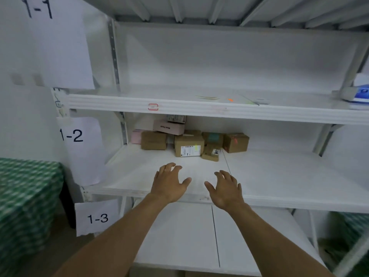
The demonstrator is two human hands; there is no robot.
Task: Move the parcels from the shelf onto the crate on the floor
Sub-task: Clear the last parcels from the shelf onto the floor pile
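A: Hands, position and fingers?
B: The left hand (169, 182) and right hand (225, 188) hover side by side at centre frame, palms down, over the front of the white metal middle shelf board (279, 176). The fingers of both are spread and slightly bent, and neither grips anything. Contact with the board: cannot tell.

A: Parcels?
B: They are clustered at the back of that board, above the hands in the frame and well apart from the fingertips. The brown cardboard box with white shipping label (188, 146) sits furthest forward. The plain brown cardboard box (153, 139) is to its left, with the pink flat box (168, 126) tilted on top. The brown box with orange mark (235, 142) is at the right end.

A: Markers?
B: The white paper sign "1-2" (79, 136) hangs at the left post. A green-and-white patterned bulk (26, 196) at the left edge is blurred.
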